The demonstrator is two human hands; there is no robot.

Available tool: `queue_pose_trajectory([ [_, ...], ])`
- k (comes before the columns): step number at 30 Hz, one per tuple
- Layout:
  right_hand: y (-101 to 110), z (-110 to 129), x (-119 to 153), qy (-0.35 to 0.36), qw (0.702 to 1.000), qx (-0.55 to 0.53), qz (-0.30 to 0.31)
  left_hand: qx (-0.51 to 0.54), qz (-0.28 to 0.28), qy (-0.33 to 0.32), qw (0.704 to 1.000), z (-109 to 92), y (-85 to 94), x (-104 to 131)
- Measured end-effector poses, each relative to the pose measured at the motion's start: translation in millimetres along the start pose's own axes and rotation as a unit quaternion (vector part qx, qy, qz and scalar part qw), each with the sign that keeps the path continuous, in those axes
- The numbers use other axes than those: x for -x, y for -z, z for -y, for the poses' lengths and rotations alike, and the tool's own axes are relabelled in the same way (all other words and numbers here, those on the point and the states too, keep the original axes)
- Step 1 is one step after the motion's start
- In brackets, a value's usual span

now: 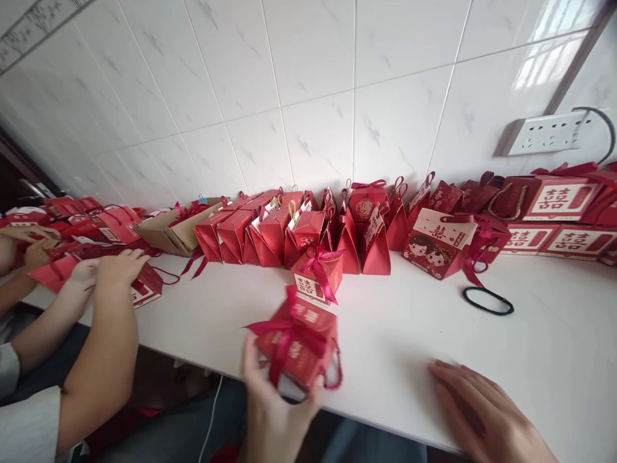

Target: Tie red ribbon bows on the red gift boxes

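Observation:
A red gift box with a ribbon bow is held at the table's front edge by my left hand, with thumb and fingers on either side of it. The box is tilted, and a twisted cord handle hangs at its right. Just behind it stands a smaller red box with a pink-red bow. My right hand rests over the white table at the right, palm down and slightly blurred, its fingers stretched out and nothing visible under them.
Rows of red boxes line the tiled wall. A black loop lies on the white table. At left, other people's arms reach over more boxes and an open cardboard box. A socket strip is on the wall.

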State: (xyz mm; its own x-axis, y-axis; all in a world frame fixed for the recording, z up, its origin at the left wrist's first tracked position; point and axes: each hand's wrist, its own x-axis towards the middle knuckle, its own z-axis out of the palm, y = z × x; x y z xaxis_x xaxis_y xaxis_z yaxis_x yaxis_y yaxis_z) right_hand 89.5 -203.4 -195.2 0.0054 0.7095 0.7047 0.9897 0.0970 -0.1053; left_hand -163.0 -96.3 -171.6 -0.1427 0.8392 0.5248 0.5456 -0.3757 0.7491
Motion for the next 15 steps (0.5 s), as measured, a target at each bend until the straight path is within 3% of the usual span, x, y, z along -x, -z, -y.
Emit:
queue_pose_trajectory([
  [2, 0, -2, 2, -0.014, 1.0, -0.015, 0.004, -0.032, 0.088, -0.006, 0.996, -2, -9.8, 23],
  [4, 1, -3, 3, -0.034, 0.999, -0.032, 0.006, -0.024, 0.137, -0.029, 0.99, -8, -14.3, 36],
  [6, 6, 0, 5, -0.072, 0.996, -0.057, 0.002, 0.074, 0.137, -0.042, 0.987, -21, -11.9, 37],
  [8, 13, 14, 7, -0.128, 0.985, -0.112, -0.029, 0.277, 0.098, -0.011, 0.956, -41, -4.1, 30],
  [9, 17, 26, 8, -0.153, 0.974, -0.157, -0.055, 0.401, 0.06, 0.035, 0.913, -54, 0.9, 24],
  [11, 23, 58, 7, -0.172, 0.938, -0.278, -0.118, 0.603, 0.016, 0.184, 0.776, -81, 10.3, 11],
  [12, 26, 77, 4, -0.16, 0.917, -0.347, -0.111, 0.672, 0.001, 0.254, 0.696, -95, 13.8, 4],
  [14, 29, 111, -6, -0.185, 0.876, -0.442, -0.055, 0.75, 0.044, 0.384, 0.537, -118, 17.2, -5],
  [15, 30, 125, -14, -0.187, 0.855, -0.484, -0.016, 0.767, 0.068, 0.425, 0.476, -127, 17.2, -7],
])
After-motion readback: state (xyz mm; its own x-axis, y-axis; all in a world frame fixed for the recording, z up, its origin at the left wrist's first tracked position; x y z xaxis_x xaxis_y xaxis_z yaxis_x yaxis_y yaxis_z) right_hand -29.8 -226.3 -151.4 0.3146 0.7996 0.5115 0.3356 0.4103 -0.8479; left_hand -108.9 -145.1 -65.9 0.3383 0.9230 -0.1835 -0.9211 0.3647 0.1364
